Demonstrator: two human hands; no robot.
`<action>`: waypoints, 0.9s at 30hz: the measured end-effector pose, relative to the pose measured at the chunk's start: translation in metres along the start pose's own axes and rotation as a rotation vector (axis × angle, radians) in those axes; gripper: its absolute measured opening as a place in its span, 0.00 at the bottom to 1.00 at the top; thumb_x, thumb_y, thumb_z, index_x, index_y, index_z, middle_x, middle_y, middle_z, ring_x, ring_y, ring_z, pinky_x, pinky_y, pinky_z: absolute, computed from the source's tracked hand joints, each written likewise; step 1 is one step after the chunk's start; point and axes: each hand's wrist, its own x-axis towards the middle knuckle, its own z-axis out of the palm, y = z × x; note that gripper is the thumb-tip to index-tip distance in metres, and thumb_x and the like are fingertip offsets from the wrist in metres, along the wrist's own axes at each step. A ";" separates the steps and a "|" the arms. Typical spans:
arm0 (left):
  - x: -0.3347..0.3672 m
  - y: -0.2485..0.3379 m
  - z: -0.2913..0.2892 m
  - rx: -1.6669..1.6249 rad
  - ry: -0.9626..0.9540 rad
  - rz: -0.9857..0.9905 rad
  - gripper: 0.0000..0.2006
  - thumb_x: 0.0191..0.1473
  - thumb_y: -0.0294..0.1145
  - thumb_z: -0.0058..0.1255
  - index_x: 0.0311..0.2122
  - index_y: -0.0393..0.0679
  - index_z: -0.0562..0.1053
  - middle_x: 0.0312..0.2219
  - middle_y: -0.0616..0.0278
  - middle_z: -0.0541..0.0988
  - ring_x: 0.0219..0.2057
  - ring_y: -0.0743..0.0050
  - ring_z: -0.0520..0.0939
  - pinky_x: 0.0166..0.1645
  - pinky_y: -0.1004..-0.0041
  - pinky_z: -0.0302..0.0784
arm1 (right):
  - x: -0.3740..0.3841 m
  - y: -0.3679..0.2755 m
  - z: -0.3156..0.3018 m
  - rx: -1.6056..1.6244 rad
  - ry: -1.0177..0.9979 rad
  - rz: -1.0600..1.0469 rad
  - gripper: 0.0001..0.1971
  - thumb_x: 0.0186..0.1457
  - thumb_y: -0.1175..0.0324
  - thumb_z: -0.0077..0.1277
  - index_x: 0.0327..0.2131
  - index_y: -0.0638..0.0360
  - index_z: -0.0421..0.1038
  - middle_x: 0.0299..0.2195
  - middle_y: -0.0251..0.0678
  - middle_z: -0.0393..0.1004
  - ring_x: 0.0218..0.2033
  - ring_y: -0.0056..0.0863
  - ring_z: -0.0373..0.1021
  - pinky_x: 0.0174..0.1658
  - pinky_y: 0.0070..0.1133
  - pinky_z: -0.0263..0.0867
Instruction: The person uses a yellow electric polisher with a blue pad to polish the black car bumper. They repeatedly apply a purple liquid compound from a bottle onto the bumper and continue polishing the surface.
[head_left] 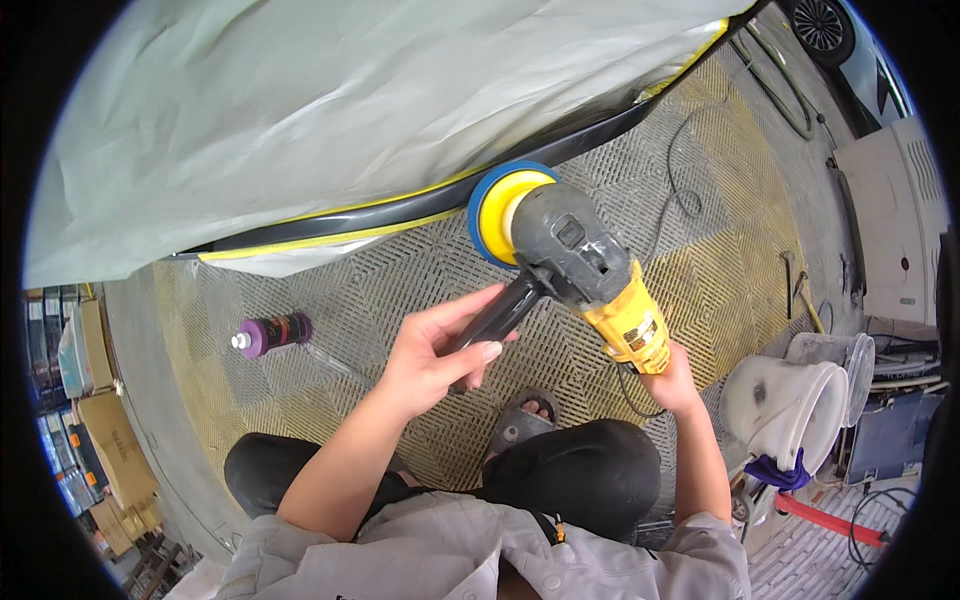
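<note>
A yellow and black polisher (590,260) is held up in front of me in both hands. My left hand (445,345) is wrapped around its black side handle, thumb on top. Around the yellow rear body closes my right hand (672,378), its fingers mostly hidden behind the tool. The polisher's round pad (505,210), yellow with a blue rim, faces a dark glossy trim strip (400,212) edged with yellow masking tape. Whether pad and strip touch I cannot tell. Pale masking film (300,110) covers the large panel above the strip.
A purple bottle with a white cap (272,335) lies on the grated floor (560,350) at left. White buckets (785,405) and a purple cloth (778,470) are at right. A thin cable (665,195) runs over the floor. Cardboard boxes (115,445) line the left edge.
</note>
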 end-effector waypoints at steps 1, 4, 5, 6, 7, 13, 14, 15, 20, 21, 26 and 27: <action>0.000 0.001 0.000 0.006 -0.005 0.019 0.34 0.60 0.20 0.60 0.72 0.38 0.66 0.47 0.46 0.85 0.26 0.80 0.80 0.33 0.78 0.78 | 0.001 0.002 0.003 -0.018 0.016 0.041 0.21 0.55 0.82 0.57 0.54 0.66 0.77 0.51 0.42 0.85 0.53 0.30 0.80 0.58 0.26 0.73; 0.010 0.009 0.007 0.026 -0.019 0.013 0.34 0.60 0.20 0.60 0.72 0.38 0.66 0.46 0.49 0.85 0.26 0.81 0.80 0.33 0.79 0.78 | 0.004 0.011 0.008 0.006 0.065 0.016 0.23 0.54 0.82 0.57 0.55 0.66 0.76 0.51 0.41 0.84 0.53 0.28 0.79 0.58 0.26 0.72; 0.017 0.011 0.012 0.042 -0.036 0.026 0.34 0.60 0.20 0.60 0.72 0.38 0.66 0.46 0.49 0.86 0.26 0.82 0.80 0.32 0.79 0.78 | 0.007 0.016 0.006 0.032 0.076 0.029 0.23 0.54 0.82 0.56 0.55 0.66 0.76 0.51 0.41 0.84 0.54 0.29 0.79 0.58 0.26 0.72; 0.026 0.015 0.019 0.056 -0.044 0.020 0.34 0.61 0.20 0.60 0.72 0.39 0.66 0.46 0.50 0.86 0.25 0.82 0.79 0.32 0.79 0.78 | 0.010 0.020 0.000 0.060 0.079 0.025 0.23 0.54 0.82 0.56 0.55 0.66 0.76 0.51 0.41 0.84 0.54 0.29 0.79 0.59 0.26 0.72; 0.036 0.018 0.026 0.057 -0.061 0.022 0.34 0.61 0.21 0.60 0.72 0.39 0.66 0.45 0.51 0.86 0.25 0.82 0.79 0.32 0.79 0.78 | 0.013 0.025 -0.006 0.088 0.087 0.006 0.24 0.53 0.83 0.55 0.55 0.66 0.76 0.51 0.41 0.85 0.54 0.29 0.79 0.59 0.26 0.72; 0.103 0.042 0.079 0.097 -0.095 -0.001 0.31 0.62 0.22 0.62 0.70 0.40 0.70 0.42 0.56 0.86 0.23 0.83 0.77 0.28 0.79 0.74 | 0.026 0.052 -0.054 0.131 0.166 0.048 0.30 0.43 0.85 0.52 0.55 0.66 0.75 0.49 0.34 0.83 0.51 0.26 0.77 0.57 0.23 0.70; 0.112 0.045 0.088 0.122 -0.095 0.013 0.31 0.61 0.23 0.63 0.69 0.40 0.70 0.37 0.60 0.85 0.23 0.83 0.77 0.28 0.79 0.74 | 0.028 0.056 -0.061 0.115 0.185 0.091 0.31 0.42 0.85 0.52 0.55 0.66 0.75 0.47 0.32 0.82 0.49 0.26 0.77 0.56 0.23 0.70; 0.119 0.047 0.096 0.126 -0.099 0.028 0.30 0.61 0.23 0.63 0.69 0.39 0.71 0.34 0.64 0.84 0.23 0.84 0.77 0.27 0.78 0.74 | 0.030 0.061 -0.066 0.088 0.213 0.164 0.31 0.41 0.84 0.52 0.54 0.66 0.75 0.45 0.31 0.82 0.47 0.25 0.76 0.54 0.23 0.71; 0.136 0.049 0.119 0.136 -0.095 0.029 0.30 0.60 0.22 0.63 0.68 0.38 0.72 0.33 0.65 0.83 0.23 0.84 0.78 0.27 0.78 0.74 | 0.037 0.083 -0.083 0.208 0.187 0.237 0.31 0.40 0.84 0.52 0.54 0.66 0.74 0.44 0.29 0.80 0.45 0.26 0.76 0.53 0.23 0.71; 0.135 0.047 0.119 0.138 -0.100 0.037 0.30 0.61 0.22 0.63 0.68 0.38 0.72 0.33 0.65 0.83 0.23 0.84 0.78 0.27 0.78 0.74 | 0.037 0.085 -0.083 0.203 0.177 0.192 0.31 0.41 0.84 0.51 0.55 0.66 0.74 0.44 0.30 0.81 0.46 0.26 0.76 0.54 0.23 0.71; 0.113 0.036 0.104 0.129 -0.059 -0.014 0.30 0.62 0.20 0.61 0.70 0.42 0.70 0.38 0.62 0.85 0.23 0.85 0.77 0.28 0.80 0.75 | 0.034 0.075 -0.065 0.133 0.171 0.059 0.29 0.44 0.84 0.49 0.55 0.68 0.75 0.48 0.35 0.83 0.50 0.27 0.77 0.57 0.23 0.70; 0.107 0.035 0.099 0.122 -0.056 -0.013 0.30 0.63 0.20 0.60 0.70 0.42 0.70 0.39 0.61 0.85 0.23 0.85 0.78 0.28 0.80 0.75 | 0.034 0.070 -0.060 0.150 0.156 0.049 0.28 0.44 0.84 0.49 0.54 0.68 0.75 0.49 0.35 0.83 0.50 0.26 0.77 0.57 0.23 0.70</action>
